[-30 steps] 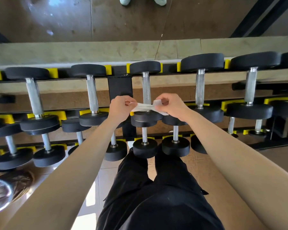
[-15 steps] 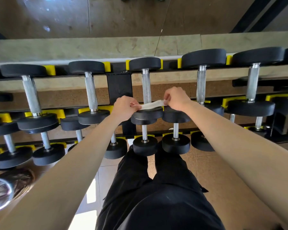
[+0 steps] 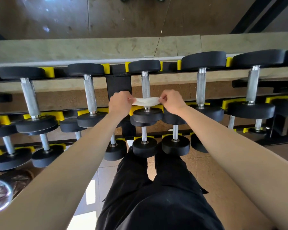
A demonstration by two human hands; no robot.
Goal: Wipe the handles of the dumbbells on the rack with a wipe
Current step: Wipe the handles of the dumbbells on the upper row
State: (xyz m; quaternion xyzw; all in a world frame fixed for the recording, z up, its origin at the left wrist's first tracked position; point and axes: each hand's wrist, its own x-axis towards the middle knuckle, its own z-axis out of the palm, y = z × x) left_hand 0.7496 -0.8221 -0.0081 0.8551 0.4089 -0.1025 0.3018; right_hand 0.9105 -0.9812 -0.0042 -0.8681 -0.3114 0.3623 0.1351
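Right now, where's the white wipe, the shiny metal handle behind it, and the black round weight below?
White wipe point(image 3: 145, 101): head view, strip's middle.
Shiny metal handle point(image 3: 145, 87): head view, shaft above wipe.
Black round weight point(image 3: 147, 116): head view, curved side.

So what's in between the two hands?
In the head view, a white wipe is stretched between the left hand and the right hand, each pinching one end. It crosses a metal handle on the top row.

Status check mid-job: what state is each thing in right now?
wipe: stretched across the centre handle's near end.
left hand: pinches the wipe's left end.
right hand: pinches the wipe's right end.
centre dumbbell: racked, lying level.
other dumbbells: racked, untouched.
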